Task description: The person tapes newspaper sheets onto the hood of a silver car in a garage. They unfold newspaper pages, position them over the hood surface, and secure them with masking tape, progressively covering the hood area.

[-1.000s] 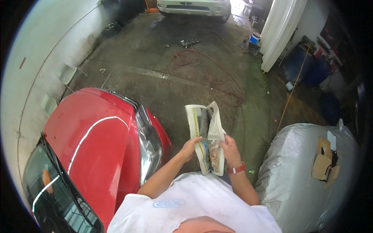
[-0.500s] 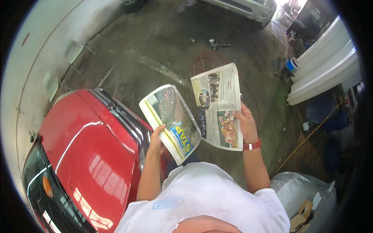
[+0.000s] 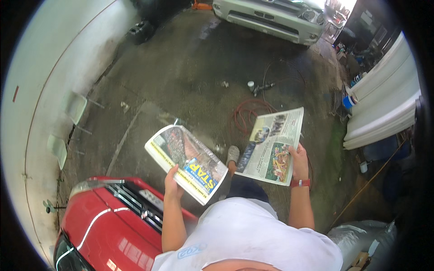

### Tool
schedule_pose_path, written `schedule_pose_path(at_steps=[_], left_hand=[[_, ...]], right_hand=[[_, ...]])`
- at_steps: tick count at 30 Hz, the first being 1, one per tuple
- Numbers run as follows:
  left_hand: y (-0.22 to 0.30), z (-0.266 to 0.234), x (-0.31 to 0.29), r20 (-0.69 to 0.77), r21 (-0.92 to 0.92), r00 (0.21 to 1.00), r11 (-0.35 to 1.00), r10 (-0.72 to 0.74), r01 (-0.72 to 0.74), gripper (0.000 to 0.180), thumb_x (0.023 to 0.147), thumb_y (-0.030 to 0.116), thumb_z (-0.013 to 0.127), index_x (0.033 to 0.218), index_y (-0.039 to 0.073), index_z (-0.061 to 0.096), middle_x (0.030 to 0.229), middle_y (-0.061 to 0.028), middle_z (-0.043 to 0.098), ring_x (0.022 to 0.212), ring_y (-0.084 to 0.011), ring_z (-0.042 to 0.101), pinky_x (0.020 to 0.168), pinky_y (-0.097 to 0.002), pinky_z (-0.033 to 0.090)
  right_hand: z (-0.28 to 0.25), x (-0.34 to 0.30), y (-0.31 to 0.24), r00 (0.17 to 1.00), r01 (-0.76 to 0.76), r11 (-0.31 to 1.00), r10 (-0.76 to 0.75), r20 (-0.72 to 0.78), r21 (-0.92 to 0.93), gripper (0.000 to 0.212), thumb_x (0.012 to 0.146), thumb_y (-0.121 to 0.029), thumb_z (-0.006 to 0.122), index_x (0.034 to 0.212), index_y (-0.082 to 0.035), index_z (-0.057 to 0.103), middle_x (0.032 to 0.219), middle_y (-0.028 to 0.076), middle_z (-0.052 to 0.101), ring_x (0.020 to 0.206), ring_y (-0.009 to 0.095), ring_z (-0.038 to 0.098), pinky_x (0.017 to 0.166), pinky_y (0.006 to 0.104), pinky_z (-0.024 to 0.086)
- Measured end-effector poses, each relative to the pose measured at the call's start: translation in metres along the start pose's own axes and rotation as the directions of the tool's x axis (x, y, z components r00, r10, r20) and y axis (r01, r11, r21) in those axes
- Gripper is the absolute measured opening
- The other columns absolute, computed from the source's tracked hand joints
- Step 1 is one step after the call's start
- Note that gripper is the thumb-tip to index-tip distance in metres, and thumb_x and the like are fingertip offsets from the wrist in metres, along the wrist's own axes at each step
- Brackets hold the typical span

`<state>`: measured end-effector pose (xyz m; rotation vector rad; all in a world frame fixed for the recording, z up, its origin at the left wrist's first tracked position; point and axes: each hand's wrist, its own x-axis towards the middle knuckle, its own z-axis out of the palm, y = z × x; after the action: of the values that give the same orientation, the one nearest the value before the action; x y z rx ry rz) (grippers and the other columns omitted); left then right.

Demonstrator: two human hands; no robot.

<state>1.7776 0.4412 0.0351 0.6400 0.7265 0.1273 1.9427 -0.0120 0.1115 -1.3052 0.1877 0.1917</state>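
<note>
Above the concrete floor (image 3: 181, 77), each hand is closed on its own newspaper section, two sections in all, held apart with a gap between them. Left hand (image 3: 173, 184) pinches the near edge of the left section (image 3: 185, 162), whose long axis runs up-left away from the grip, over the red car (image 3: 113, 226) bonnet's front edge. Right hand (image 3: 299, 159) grips the right edge of the right section (image 3: 272, 145), which spreads leftward and up from the fingers. Between the sheets shows one shoe (image 3: 233, 155). Farther out lie one coiled red hose (image 3: 249, 113), a spray gun (image 3: 258, 86) and one pale car (image 3: 271, 18) at the floor's far edge
</note>
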Motion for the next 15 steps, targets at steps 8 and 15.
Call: schedule_pose_path(at_steps=[8,15], left_hand=[[0.093,0.059,0.236,-0.146,-0.056,0.989,0.998,0.000,-0.009,0.052,0.109,0.026,0.064,0.150,-0.006,0.054,0.142,-0.0206,0.068,0.132,-0.0372,0.067,0.118,-0.0508,0.050],[0.173,0.172,0.407,-0.061,-0.083,0.997,0.996,-0.047,0.041,0.054,0.110,0.029,0.067,0.150,-0.005,0.055,0.138,-0.0191,0.069,0.132,-0.0372,0.066,0.119,-0.0521,0.048]], right_hand=[[0.158,0.284,-0.024,0.988,0.133,0.953,-0.105,0.113,-0.273,0.022,0.111,-0.006,0.065,0.128,0.005,0.074,0.113,0.007,0.081,0.098,0.016,0.078,0.090,0.0341,0.062],[0.378,0.465,-0.101,0.777,0.546,0.628,-0.132,0.616,-0.554,0.021,0.107,-0.019,0.072,0.117,-0.002,0.077,0.084,0.017,0.078,0.073,0.032,0.077,0.070,0.0433,0.059]])
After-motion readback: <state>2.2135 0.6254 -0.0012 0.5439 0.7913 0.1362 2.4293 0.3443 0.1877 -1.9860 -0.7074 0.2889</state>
